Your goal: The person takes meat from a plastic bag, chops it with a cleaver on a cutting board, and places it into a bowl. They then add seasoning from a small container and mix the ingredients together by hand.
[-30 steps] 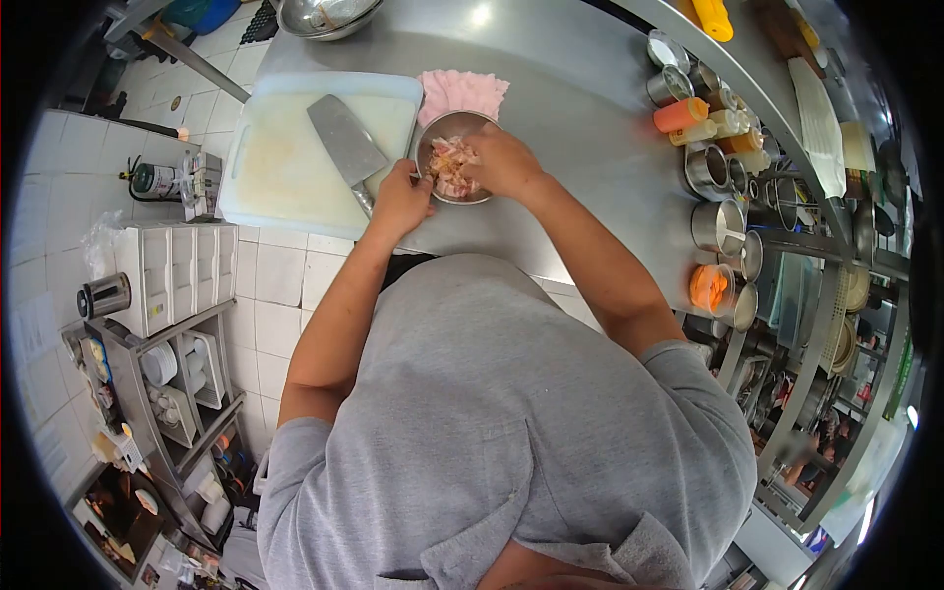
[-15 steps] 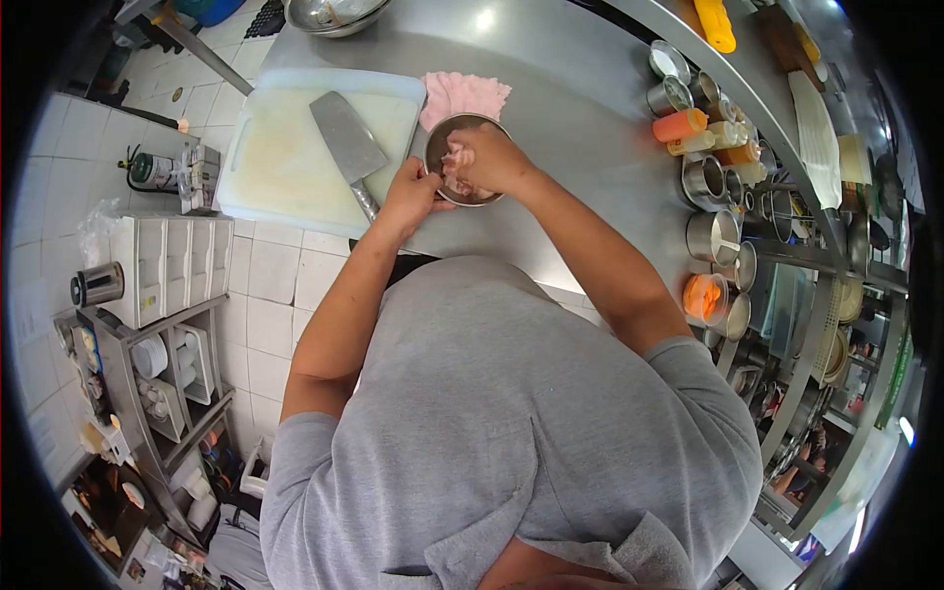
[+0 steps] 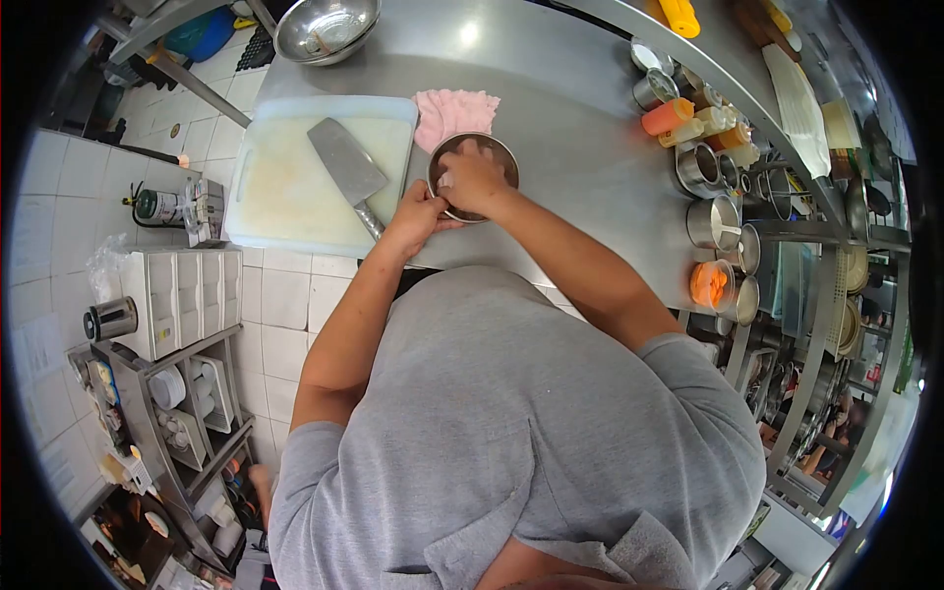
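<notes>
A small steel bowl (image 3: 509,162) rests on the counter near my body. My left hand (image 3: 421,218) is closed on its near left rim, thumb on top and fingers underneath. Inside the bowl is my right hand (image 3: 474,180), its fingers bent down into pieces of pale pink raw meat (image 3: 444,181), which it mostly covers. Left of the bowl, a cleaver (image 3: 346,162) lies on a white cutting board (image 3: 270,182), its handle towards me. A crumpled pink cloth (image 3: 454,113) lies just beyond the bowl.
A large metal bowl (image 3: 324,34) stands at the counter's far left. Along the right edge are squeeze bottles (image 3: 669,116), steel pots (image 3: 713,221) and a tub of orange pieces (image 3: 708,283). A metal shelf (image 3: 669,39) runs above that side.
My right hand has gone deeper into the bowl, and less meat shows now. The left hand keeps its hold on the rim. The whole view has shifted slightly.
</notes>
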A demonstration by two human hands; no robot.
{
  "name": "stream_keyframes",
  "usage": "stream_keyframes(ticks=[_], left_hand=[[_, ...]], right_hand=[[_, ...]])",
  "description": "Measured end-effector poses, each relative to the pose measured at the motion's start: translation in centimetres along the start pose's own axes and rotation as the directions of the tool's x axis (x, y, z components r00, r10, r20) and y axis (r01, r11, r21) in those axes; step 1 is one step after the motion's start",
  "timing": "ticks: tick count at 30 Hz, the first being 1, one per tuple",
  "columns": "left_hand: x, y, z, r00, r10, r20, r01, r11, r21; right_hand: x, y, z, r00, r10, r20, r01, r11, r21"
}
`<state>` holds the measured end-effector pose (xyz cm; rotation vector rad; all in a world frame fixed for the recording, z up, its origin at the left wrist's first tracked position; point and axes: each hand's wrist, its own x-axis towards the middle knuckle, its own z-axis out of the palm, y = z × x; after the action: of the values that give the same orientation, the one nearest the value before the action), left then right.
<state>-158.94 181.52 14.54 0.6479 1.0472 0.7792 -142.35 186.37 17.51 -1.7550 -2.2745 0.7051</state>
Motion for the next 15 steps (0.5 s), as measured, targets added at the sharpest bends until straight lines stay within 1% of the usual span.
stream_keyframes(ticks=[2,3,5,6,7,8,9,10,11,13,14,15], left_hand=[[0.2,-0.3,0.4,0.997,0.021,-0.068,-0.025,0.998,-0.055],[0.2,-0.4,0.1,0.997,0.023,-0.068,-0.027,0.998,-0.049],[0.3,-0.5,-0.8,1.0,-0.027,-0.007,0.026,0.995,-0.101],[0.3,-0.6,-1.1,1.0,-0.029,-0.01,0.027,0.995,-0.101],[0.2,-0.5,-1.2,1.0,-0.029,-0.009,0.028,0.995,-0.094],[0.1,-0.5,-1.3,0.999,-0.031,-0.007,0.031,0.996,-0.09],[0.1,-0.6,-1.3,0.999,-0.033,-0.011,0.032,0.995,-0.098],[0.1,-0.5,-1.3,1.0,-0.025,-0.019,0.023,0.996,-0.085],[0.1,-0.5,-1.2,0.999,-0.018,-0.026,0.016,0.998,-0.068],[0.0,-0.3,-0.8,0.999,-0.024,-0.035,0.022,0.999,-0.048],[0.3,-0.3,-0.7,0.998,-0.027,-0.048,0.025,0.999,-0.028],[0.4,-0.3,-0.7,0.999,-0.024,-0.048,0.023,0.999,-0.028]], right_hand=[[1.0,1.7,2.8,0.998,-0.064,0.011,0.065,0.966,-0.249],[1.8,2.4,3.1,0.998,-0.064,0.006,0.064,0.967,-0.246],[2.7,2.7,2.1,0.988,-0.043,0.149,0.083,0.956,-0.28],[3.1,2.6,0.5,0.928,0.033,0.371,0.092,0.944,-0.316],[2.8,2.1,-1.2,0.926,0.031,0.377,0.097,0.944,-0.316],[2.2,2.0,-2.4,0.935,-0.08,0.345,0.145,0.976,-0.165],[1.6,1.7,-3.0,0.937,-0.185,0.296,0.197,0.98,-0.013],[0.9,1.7,-2.4,0.935,-0.186,0.302,0.2,0.98,-0.016],[0.1,2.3,-1.0,0.968,-0.191,0.162,0.206,0.975,-0.08],[0.2,3.6,0.9,0.98,-0.199,0.013,0.198,0.969,-0.147],[1.6,4.1,1.4,0.987,-0.075,0.141,0.087,0.993,-0.08],[2.4,4.6,1.9,0.961,0.039,0.275,-0.034,0.999,-0.026]])
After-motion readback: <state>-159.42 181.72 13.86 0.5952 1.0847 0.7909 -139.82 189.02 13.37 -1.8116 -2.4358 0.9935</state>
